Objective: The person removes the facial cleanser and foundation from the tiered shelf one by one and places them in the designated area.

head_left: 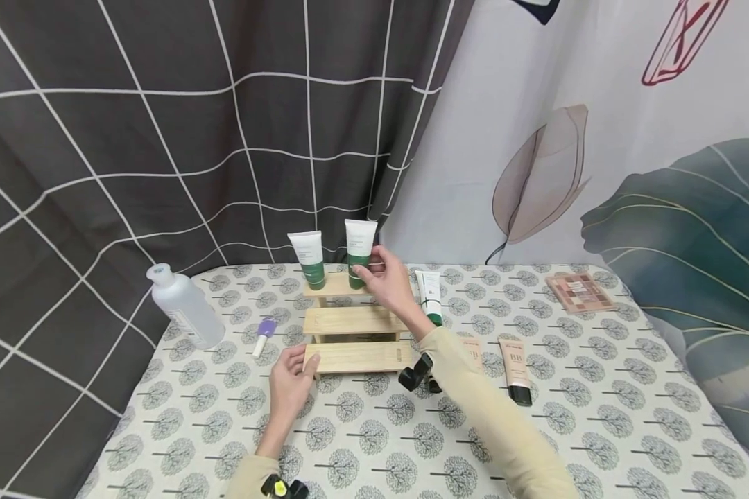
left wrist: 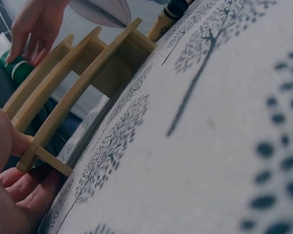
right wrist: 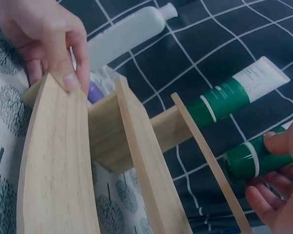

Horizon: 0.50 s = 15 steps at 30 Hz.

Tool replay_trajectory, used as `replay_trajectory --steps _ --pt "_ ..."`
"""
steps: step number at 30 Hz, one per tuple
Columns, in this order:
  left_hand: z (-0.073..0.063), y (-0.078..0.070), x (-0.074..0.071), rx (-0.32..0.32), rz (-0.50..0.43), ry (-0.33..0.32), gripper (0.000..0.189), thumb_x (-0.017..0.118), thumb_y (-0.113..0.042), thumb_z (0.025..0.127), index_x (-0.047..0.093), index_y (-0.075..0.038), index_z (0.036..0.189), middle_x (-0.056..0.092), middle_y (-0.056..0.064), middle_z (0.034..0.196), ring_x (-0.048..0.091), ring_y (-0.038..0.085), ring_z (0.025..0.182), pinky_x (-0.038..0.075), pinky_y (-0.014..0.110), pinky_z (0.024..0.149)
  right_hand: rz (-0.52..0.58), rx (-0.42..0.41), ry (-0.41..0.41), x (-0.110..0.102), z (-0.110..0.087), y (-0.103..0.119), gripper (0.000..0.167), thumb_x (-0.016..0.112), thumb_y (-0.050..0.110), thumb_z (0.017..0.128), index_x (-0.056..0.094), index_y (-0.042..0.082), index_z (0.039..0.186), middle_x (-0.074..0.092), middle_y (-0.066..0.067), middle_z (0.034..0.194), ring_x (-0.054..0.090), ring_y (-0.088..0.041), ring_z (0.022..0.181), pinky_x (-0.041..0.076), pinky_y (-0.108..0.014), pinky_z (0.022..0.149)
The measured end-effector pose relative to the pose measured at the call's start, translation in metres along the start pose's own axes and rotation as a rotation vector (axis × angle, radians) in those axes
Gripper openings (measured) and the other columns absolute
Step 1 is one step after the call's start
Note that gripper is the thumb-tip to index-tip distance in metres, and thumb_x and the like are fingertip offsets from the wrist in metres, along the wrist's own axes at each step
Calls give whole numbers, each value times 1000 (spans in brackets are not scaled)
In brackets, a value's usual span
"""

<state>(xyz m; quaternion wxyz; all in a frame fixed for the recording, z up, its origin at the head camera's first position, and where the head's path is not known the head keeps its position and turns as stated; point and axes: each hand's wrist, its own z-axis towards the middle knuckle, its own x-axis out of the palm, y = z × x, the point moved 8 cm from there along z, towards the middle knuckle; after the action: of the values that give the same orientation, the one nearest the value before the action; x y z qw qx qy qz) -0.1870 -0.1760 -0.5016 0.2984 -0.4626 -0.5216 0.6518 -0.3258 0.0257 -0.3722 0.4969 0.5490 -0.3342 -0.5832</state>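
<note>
A three-step wooden stand [head_left: 357, 357] stands on the cloth. My left hand [head_left: 289, 388] grips the left end of its lowest step, thumb on top and fingers beneath. At the top step, my right hand [head_left: 390, 283] holds a white and green squeeze tube [head_left: 360, 239] upright by its green lower part, cap down. In the right wrist view, a small gap shows between this tube's green cap [right wrist: 234, 165] and the step. A matching tube [head_left: 307, 251] stands cap down on the top step's left part.
Right of the stand lies another white and green tube [head_left: 430, 291]. Two beige BB tubes, one partly behind my sleeve [head_left: 474, 395], lie nearer; the other BB tube [head_left: 514, 364] shows fully. Farther right is a palette [head_left: 579, 292]. Leftward are a purple-and-white item [head_left: 264, 333] and a translucent bottle [head_left: 187, 308].
</note>
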Motion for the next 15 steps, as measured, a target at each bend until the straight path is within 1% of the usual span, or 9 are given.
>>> replay_trajectory --steps 6,10,15 --pt "1 0 0 -3 -8 2 34 71 -7 92 62 4 123 72 24 115 71 24 93 56 13 74 4 -15 -32 -12 0 -3 33 71 16 94 59 -1 120 68 -21 117 70 -33 105 59 -39 95" --pt "1 0 1 -4 -13 8 34 71 -6 92 61 4 124 71 24 116 71 24 93 56 13 74 19 3 -45 -20 -1 -7 32 71 17 95 59 0 120 68 -21 117 69 -33 105 59 -40 96" --pt "0 0 0 -2 -3 0 34 71 -7 92 62 4 123 72 24 115 71 25 93 55 13 74 7 16 -60 -31 -3 -11 31 71 18 95 60 1 119 69 -20 115 69 -32 104 59 -41 95"
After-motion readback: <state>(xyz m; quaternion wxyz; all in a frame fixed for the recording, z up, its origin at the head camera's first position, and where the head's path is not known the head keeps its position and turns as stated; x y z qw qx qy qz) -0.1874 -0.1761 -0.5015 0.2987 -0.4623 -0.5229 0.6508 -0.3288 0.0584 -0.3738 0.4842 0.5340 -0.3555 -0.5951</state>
